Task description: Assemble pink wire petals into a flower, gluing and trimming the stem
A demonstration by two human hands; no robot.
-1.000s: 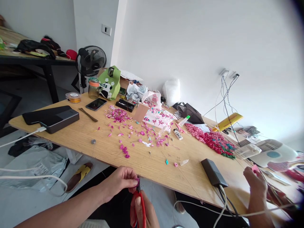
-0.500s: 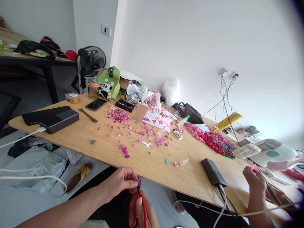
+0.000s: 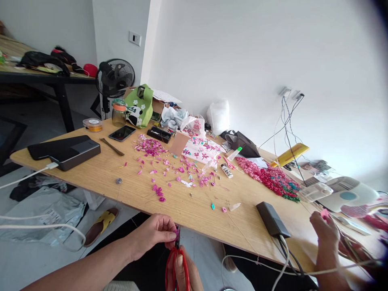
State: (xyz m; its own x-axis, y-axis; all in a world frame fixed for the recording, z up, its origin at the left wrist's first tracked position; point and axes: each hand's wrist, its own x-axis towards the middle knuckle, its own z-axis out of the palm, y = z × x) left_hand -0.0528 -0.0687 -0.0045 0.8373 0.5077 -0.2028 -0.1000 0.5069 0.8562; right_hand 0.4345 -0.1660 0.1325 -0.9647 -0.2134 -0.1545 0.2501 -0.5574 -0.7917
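At the table's front edge, my left hand (image 3: pixel 162 231) pinches a small magenta petal-like piece (image 3: pixel 176 232) between thumb and fingertips. Below it, my right hand (image 3: pixel 186 268) is wrapped round the red handles of a pair of scissors (image 3: pixel 176 254). The dark blades point upward and lie right beside the pinched piece; whether they touch it I cannot tell. On the wooden table (image 3: pixel 133 184) beyond my hands lie a small magenta cluster (image 3: pixel 158 191), many scattered pink petals (image 3: pixel 182 169) and a larger magenta heap (image 3: pixel 150 145).
Another person's hands (image 3: pixel 325 230) hold something pink at the right. A black power bank (image 3: pixel 273 218) with cables lies near the front edge, and a black box-like device (image 3: pixel 74 152) at the left. Behind are a phone (image 3: pixel 122 133), a jar (image 3: pixel 119 115) and a red-pink heap (image 3: pixel 269 178).
The scissor handles have come closer together and shifted slightly to the right. My left hand keeps its pinch in almost the same spot.
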